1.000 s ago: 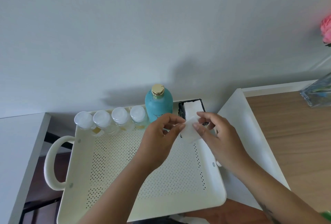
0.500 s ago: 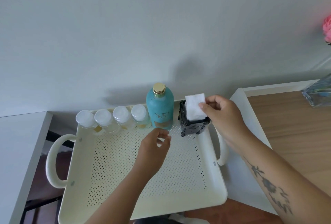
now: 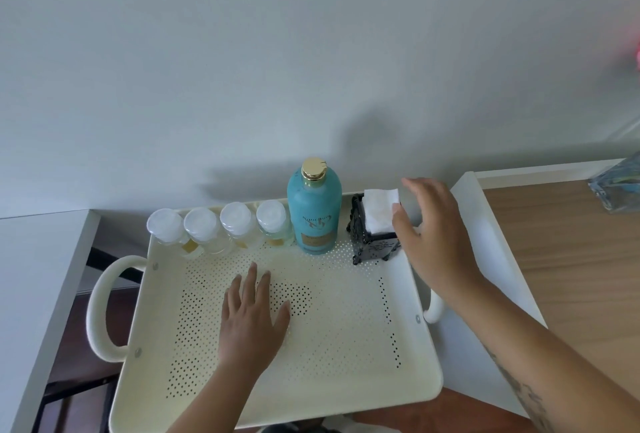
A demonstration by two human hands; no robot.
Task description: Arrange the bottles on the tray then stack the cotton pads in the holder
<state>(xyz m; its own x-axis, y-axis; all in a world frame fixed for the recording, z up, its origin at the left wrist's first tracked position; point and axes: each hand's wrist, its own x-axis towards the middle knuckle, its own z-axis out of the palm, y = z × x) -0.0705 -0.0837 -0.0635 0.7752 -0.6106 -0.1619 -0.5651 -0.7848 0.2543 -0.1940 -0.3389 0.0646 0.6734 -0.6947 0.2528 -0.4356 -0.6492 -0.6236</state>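
A cream perforated tray [image 3: 346,363] holds several small clear bottles with white caps [image 3: 218,230] in a row along its far edge. A tall teal bottle with a gold cap [image 3: 314,211] stands right of them. Beside it is a black ornate holder [image 3: 372,245] with white cotton pads [image 3: 379,209] stacked inside and sticking out of the top. My right hand [image 3: 433,235] hovers just right of the holder, fingers spread, thumb touching the pads' edge. My left hand [image 3: 252,315] lies flat and open on the tray floor, holding nothing.
The tray has loop handles, one at the left [image 3: 104,308]. A white ledge [image 3: 485,242] and a wooden tabletop [image 3: 571,259] lie to the right, with a glass vase [image 3: 620,183] at the far right edge. A white surface [image 3: 34,276] is at the left. The wall is behind.
My right hand carried a cotton pad to the holder, set it on the stack and let go. My left hand released the pad, dropped onto the tray floor and opened flat.
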